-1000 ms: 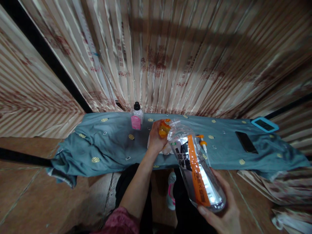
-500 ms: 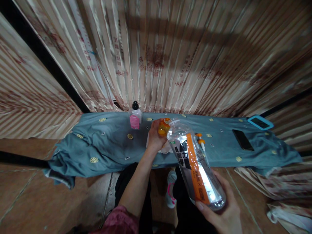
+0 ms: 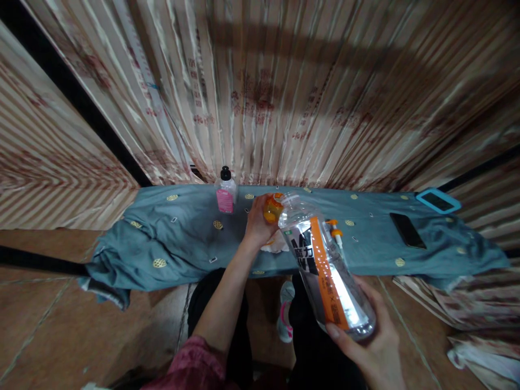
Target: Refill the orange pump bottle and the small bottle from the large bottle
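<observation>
My right hand [image 3: 371, 349] grips the base of a large clear plastic bottle [image 3: 323, 265] with a black and orange label, tilted with its neck pointing away from me. My left hand [image 3: 257, 225] is closed around the orange cap [image 3: 271, 208] at the bottle's mouth. Both are held above a narrow surface draped in a blue-grey cloth [image 3: 182, 238] with small gold motifs. A white crumpled item [image 3: 277, 245] lies on the cloth just under my left hand.
A small bottle with a pink label and black cap [image 3: 226, 192] stands at the back of the cloth. An orange-tipped syringe-like item [image 3: 336, 234] lies right of the big bottle. A black phone [image 3: 407, 230] and a blue-cased device [image 3: 439, 200] lie at the right. Striped curtain behind, tiled floor below.
The view shifted slightly; my hands and the bottle stay in nearly the same pose, with my left hand still on the orange cap.
</observation>
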{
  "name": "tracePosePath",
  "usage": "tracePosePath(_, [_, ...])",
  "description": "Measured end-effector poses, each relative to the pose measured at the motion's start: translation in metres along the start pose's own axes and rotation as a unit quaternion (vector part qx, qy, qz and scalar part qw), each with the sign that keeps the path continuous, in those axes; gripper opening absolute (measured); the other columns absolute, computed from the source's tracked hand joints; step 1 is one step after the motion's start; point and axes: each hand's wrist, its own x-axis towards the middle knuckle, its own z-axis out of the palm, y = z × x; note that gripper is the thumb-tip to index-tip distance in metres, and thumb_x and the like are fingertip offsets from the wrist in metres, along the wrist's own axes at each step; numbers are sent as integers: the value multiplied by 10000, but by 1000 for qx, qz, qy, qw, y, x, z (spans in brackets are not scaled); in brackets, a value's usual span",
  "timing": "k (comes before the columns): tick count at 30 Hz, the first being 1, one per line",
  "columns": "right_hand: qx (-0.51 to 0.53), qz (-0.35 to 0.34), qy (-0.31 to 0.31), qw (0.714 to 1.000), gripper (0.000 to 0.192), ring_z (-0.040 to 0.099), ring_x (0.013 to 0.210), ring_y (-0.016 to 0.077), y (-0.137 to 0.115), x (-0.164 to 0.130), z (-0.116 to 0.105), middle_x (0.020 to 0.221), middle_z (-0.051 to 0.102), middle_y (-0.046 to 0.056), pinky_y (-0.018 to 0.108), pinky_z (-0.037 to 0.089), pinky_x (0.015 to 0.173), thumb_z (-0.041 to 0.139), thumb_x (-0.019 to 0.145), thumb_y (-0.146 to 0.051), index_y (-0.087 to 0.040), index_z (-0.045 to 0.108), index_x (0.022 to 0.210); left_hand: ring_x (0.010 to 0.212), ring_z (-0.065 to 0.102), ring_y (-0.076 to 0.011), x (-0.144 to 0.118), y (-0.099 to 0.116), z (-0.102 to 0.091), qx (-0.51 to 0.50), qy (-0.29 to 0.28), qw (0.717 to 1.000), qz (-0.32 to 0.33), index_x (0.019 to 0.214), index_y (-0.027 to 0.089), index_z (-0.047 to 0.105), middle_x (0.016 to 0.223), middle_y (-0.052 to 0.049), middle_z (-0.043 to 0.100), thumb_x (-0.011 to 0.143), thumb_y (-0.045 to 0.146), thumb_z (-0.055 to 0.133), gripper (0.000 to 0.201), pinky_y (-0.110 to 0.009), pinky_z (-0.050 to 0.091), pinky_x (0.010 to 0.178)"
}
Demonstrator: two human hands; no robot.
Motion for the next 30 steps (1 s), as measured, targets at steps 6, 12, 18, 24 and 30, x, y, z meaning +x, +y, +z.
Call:
tracePosePath(6, [-3, 14, -4, 1000, 820, 720, 1084, 303, -1, 2, 0, 1232, 715, 112, 435, 581, 918, 855, 637, -546, -239, 558, 1338, 1102, 669, -266, 6, 4, -7, 36, -22, 999, 0, 1225, 200, 589, 1180, -95, 681, 681, 211, 861, 608, -412, 556, 978])
tracePosePath(12, [19, 77, 51, 996, 820, 689, 1104, 309, -38, -1, 11, 1214, 700, 122, 457, 526, 990, 777, 635, -647, -192, 573, 1286, 1000, 692, -240, 13, 3, -9, 36, -40, 999, 8, 1089, 189, 634, 1116, -87, 678, 659, 258, 895, 507, -354, 578, 896])
tracePosePath(18, [15, 79, 59, 995, 798, 683, 1119, 281, -47, -1, 13, 1229, 705, 104, 415, 521, 995, 776, 637, -634, -191, 582, 1272, 1019, 707, -264, 12, 1, -5, -17, -36, 999, 5, 1088, 197, 631, 1092, -81, 725, 656, 258, 882, 504, -403, 575, 933])
tracePosePath(24, [17, 75, 64, 995, 788, 679, 1113, 288, -45, 0, 13, 1224, 699, 103, 431, 508, 981, 782, 642, -649, -197, 583, 1255, 1027, 720, -269, 12, 1, -2, -16, -33, 999, 2, 1108, 189, 631, 1104, -91, 741, 669, 158, 823, 480, -401, 579, 936])
tracePosePath(30, [6, 55, 71, 996, 775, 675, 1125, 281, -45, 2, 12, 1233, 697, 102, 432, 506, 983, 762, 670, -673, -203, 576, 1256, 1053, 719, -275, 16, -1, -1, -18, -18, 999, 33, 1120, 193, 619, 1136, -99, 738, 646, 175, 839, 522, -425, 584, 947])
